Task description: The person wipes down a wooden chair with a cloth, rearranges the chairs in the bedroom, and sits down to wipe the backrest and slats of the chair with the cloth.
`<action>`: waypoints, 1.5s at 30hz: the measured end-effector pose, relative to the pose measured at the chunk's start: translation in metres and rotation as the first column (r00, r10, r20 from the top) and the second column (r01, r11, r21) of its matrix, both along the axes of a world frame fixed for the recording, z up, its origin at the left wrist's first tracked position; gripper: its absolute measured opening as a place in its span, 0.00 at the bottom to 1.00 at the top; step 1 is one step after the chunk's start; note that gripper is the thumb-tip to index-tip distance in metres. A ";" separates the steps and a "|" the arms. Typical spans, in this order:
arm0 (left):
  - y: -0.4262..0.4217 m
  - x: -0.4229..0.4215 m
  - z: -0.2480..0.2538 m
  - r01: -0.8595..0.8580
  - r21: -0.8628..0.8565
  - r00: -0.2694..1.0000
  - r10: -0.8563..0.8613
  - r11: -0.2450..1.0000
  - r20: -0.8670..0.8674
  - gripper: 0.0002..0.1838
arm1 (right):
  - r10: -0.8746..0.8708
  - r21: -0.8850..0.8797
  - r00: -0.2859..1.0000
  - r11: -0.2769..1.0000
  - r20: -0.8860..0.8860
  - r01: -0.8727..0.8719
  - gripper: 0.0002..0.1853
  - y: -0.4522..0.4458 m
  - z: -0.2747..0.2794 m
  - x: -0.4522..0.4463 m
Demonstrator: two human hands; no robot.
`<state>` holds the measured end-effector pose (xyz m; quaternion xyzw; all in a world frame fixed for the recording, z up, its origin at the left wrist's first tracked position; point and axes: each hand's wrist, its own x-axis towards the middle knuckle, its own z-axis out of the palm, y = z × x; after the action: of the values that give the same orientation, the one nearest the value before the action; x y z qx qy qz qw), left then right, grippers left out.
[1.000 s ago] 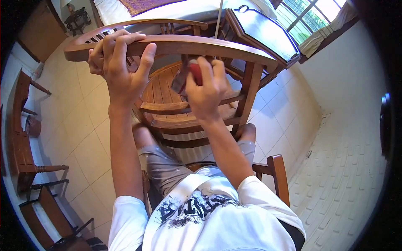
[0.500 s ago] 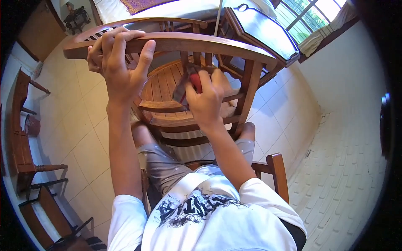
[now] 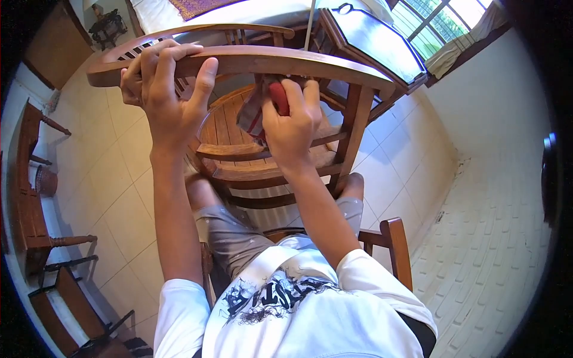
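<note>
A wooden chair with a slatted seat [image 3: 222, 128] stands in front of me, its curved armrest [image 3: 310, 63] running across the upper view. My left hand [image 3: 167, 86] wraps over the left part of that armrest, fingers on top and thumb on the near side. Just below the rail, my right hand [image 3: 291, 128] is closed around a red and grey cloth [image 3: 252, 118]. The cloth is pressed up by the upright slats under the armrest, and part of it hangs down to the left. Its far side and some right fingertips are hidden.
At the back right is a dark wooden table with a shiny top [image 3: 373, 45]. A bed [image 3: 156, 17] lies beyond the chair. Wooden furniture [image 3: 33, 203] lines the left wall. The chair under me has an armrest [image 3: 399, 253] by my right side.
My right hand has moved slightly up with the cloth, closer to the underside of the armrest. My left hand keeps its hold on the rail, which has shifted very little.
</note>
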<state>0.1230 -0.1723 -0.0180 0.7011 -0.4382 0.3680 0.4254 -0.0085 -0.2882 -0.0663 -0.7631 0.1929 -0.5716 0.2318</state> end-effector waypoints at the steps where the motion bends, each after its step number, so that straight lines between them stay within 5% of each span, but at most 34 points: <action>1: 0.000 -0.001 0.000 0.002 0.003 1.000 -0.002 1.000 0.016 0.11 | -0.002 -0.027 1.000 1.000 0.003 0.003 0.15 0.001 -0.001 -0.001; 17: 0.000 0.006 -0.005 0.031 -0.002 0.999 -0.031 1.000 -0.015 0.11 | 0.008 -0.190 0.994 0.981 -0.110 -0.029 0.18 -0.007 -0.007 -0.012; 32: -0.001 0.005 -0.005 0.010 -0.034 1.000 -0.010 0.999 -0.008 0.11 | 0.061 -0.129 0.880 0.982 -0.471 -0.137 0.18 -0.009 -0.031 -0.059; 36: 0.001 0.006 -0.005 -0.020 0.002 1.000 0.020 1.000 0.019 0.11 | 0.062 -0.284 0.902 0.938 -0.428 -0.199 0.14 -0.022 -0.006 -0.046; 45: 0.002 0.005 -0.004 0.036 -0.020 0.999 -0.036 0.999 -0.002 0.10 | 0.080 -0.337 0.822 0.886 -0.564 -0.318 0.12 -0.027 -0.028 -0.065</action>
<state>0.1276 -0.1705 -0.0225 0.6892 -0.4465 0.3640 0.4395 -0.0736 -0.3148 -0.0938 -0.9393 0.0404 -0.3354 0.0603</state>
